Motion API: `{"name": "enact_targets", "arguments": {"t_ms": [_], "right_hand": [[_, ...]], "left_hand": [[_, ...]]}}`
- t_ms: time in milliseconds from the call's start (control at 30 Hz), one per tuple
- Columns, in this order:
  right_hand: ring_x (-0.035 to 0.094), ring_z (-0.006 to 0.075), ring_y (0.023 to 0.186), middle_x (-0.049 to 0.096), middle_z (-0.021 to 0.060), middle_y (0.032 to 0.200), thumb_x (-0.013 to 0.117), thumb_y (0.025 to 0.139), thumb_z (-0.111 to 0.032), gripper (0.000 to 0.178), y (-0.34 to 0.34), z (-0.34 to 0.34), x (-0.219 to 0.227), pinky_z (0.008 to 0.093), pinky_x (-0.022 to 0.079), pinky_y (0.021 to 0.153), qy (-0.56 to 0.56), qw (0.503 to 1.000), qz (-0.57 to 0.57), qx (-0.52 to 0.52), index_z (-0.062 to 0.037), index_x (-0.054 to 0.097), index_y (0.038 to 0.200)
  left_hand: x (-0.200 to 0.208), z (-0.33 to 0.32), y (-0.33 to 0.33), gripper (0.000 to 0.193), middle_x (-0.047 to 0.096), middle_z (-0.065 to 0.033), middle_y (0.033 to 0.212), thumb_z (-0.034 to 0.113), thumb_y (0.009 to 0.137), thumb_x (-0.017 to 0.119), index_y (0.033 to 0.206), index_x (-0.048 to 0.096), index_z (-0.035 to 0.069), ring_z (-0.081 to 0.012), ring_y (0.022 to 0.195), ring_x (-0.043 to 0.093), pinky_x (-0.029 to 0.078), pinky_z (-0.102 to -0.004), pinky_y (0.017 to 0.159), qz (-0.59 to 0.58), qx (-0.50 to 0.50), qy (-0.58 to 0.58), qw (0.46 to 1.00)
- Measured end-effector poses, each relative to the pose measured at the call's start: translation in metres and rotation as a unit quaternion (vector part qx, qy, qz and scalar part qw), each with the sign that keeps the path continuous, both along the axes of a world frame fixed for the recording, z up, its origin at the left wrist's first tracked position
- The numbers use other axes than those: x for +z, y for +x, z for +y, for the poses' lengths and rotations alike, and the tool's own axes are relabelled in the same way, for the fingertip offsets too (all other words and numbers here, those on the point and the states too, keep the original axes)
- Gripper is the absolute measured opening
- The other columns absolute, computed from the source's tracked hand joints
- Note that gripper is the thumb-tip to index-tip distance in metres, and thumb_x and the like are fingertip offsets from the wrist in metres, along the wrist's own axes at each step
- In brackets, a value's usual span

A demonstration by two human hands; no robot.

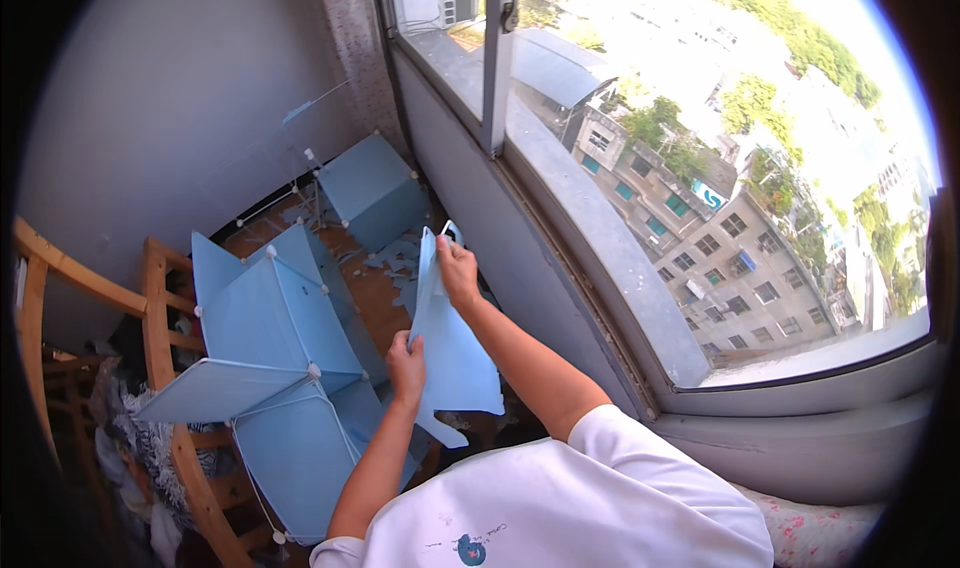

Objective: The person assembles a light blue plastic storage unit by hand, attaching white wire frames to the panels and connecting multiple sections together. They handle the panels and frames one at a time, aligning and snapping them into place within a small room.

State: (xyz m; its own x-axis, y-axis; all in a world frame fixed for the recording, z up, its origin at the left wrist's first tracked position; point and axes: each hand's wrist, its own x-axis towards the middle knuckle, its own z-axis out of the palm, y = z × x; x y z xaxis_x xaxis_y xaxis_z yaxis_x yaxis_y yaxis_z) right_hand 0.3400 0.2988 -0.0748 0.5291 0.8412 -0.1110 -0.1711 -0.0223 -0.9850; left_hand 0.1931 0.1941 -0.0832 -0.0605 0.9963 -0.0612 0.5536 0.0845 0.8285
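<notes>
A light blue plastic panel [462,368] with a ragged, torn lower edge hangs in front of me, between my body and the floor. My right hand [457,270] grips it near its top, where a narrow strip or fold stands up. Lower down, my left hand [406,368] is closed on its left edge. To the left of my hands stands a cube rack of similar blue panels [255,318], joined by white round connectors [314,371]. Some of its panels stick out at an angle. Parts of my fingers are hidden behind the panel.
Broken blue pieces [400,263] litter the brown floor beyond my hands. A closed-looking blue cube [370,193] stands in the far corner by the curtain [350,38]. A wooden frame [165,328] borders the left, and a window ledge [600,258] runs along the right.
</notes>
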Motion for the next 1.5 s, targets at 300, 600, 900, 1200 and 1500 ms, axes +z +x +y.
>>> {"name": "enact_targets", "arguments": {"t_ms": [300,600,900,1200,1500], "right_hand": [[0.04,0.0057,0.052,0.049,-0.0032,0.06,0.051,0.089,-0.033,0.035,-0.008,-0.015,0.026,0.0233,0.034,0.049,0.027,0.985,0.173,-0.005,-0.0049,0.056,0.069],[0.057,0.0272,0.065,0.058,0.0148,0.068,0.066,0.072,-0.046,0.049,0.018,-0.003,0.03,0.0368,0.044,0.063,-0.124,0.92,-0.35,0.125,0.0012,0.055,0.077],[0.059,0.0251,0.059,0.06,0.0105,0.062,0.064,0.075,-0.033,0.031,0.045,0.008,0.032,0.037,0.045,0.057,-0.093,0.857,-0.46,0.215,-0.0023,0.059,0.071],[0.056,0.0313,0.062,0.055,0.0103,0.063,0.059,0.08,-0.027,0.028,0.012,-0.02,0.032,0.0381,0.042,0.052,0.019,0.78,-0.617,0.102,-0.0055,0.044,0.068],[0.055,0.029,0.057,0.052,0.0094,0.061,0.062,0.077,-0.021,0.026,-0.028,-0.052,0.025,0.037,0.04,0.046,0.126,0.768,-0.609,0.151,-0.0073,0.044,0.065]], "left_hand": [[0.01,-0.017,0.021,0.018,0.062,-0.0158,0.079,0.02,0.079,0.058,0.089,0.056,0.004,-0.0331,0.074,0.06,0.045,-0.0391,0.066,0.057,0.048,0.043,0.996],[0.009,-0.014,0.02,0.021,0.061,-0.0165,0.081,0.022,0.08,0.059,0.091,0.055,0.005,-0.0366,0.075,0.058,0.045,-0.0437,0.062,0.071,0.033,0.013,0.997],[0.0,-0.028,0.026,0.018,0.061,-0.0147,0.079,0.019,0.079,0.059,0.087,0.053,0.005,-0.0353,0.075,0.057,0.044,-0.0434,0.064,0.047,0.046,0.021,0.998],[-0.007,-0.032,0.031,0.016,0.061,-0.0168,0.077,0.017,0.078,0.06,0.086,0.056,0.004,-0.0361,0.076,0.058,0.044,-0.0432,0.064,-0.009,0.118,-0.038,0.992],[-0.019,0.0,0.026,0.02,0.06,-0.0212,0.078,0.02,0.079,0.058,0.087,0.057,0.001,-0.0399,0.076,0.057,0.044,-0.044,0.064,-0.088,0.175,-0.047,0.98]]}}
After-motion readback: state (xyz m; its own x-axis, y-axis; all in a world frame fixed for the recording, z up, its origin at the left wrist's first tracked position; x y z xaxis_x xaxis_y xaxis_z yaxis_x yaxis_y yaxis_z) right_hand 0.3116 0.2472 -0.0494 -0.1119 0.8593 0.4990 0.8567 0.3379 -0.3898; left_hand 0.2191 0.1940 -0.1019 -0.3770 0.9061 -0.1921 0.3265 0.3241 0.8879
